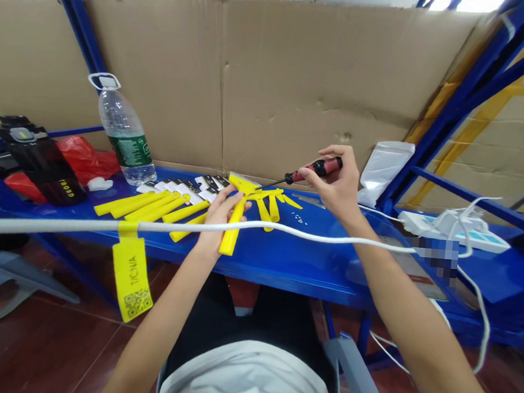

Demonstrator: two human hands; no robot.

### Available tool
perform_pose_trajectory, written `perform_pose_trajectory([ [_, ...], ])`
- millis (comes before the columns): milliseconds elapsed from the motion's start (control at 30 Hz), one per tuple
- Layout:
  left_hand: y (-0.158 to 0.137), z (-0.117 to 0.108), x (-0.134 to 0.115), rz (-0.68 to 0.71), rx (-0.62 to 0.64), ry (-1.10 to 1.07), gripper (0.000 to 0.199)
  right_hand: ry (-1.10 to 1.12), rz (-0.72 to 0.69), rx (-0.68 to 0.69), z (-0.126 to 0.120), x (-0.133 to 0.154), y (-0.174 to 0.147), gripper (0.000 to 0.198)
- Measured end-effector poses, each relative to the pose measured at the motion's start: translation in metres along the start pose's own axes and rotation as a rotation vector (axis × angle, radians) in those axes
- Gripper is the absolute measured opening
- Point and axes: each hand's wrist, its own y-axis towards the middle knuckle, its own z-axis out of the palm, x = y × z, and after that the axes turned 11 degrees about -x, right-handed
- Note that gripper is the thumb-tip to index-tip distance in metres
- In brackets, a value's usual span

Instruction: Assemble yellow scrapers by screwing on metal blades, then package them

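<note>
My left hand (pixel 217 217) is closed around a yellow scraper (pixel 230 236), with its wide head up and its handle pointing down toward me. My right hand (pixel 341 188) grips a red-and-black screwdriver (pixel 317 169) by its handle. The screwdriver's thin shaft slants down left to the scraper's head; whether the tip sits in a screw is too small to tell. Left of my left hand lies a row of yellow scrapers (pixel 151 205) with black-and-white heads. Several loose yellow parts (pixel 270 206) lie just to the right, beside small scattered screws (pixel 300 218).
A white cable (pixel 309 234) with a yellow tag (pixel 132 277) crosses in front of the blue table (pixel 265 264). A water bottle (pixel 127 136) and black flask (pixel 40 162) stand left. At right are a white pouch (pixel 383 170) and power strip (pixel 452 228). Cardboard (pixel 299 89) walls the back.
</note>
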Motion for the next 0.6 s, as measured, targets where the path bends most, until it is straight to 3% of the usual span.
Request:
perform_pose_trajectory([
  [133,-0.004,0.003,0.000,0.004,-0.024,0.106,0.060,-0.080,-0.083,0.018,-0.006,0.011,-0.001,0.057],
  [367,-0.016,0.008,-0.003,-0.050,-0.006,0.173,0.059,0.068,0.040,0.150,-0.036,0.062,-0.036,0.048],
  [500,-0.022,0.009,0.001,-0.067,0.031,0.150,0.049,0.194,0.157,0.081,-0.051,0.078,-0.058,0.044],
  [600,-0.023,0.009,0.004,-0.090,0.079,0.149,0.052,0.173,0.134,0.010,-0.055,0.080,-0.065,0.042],
])
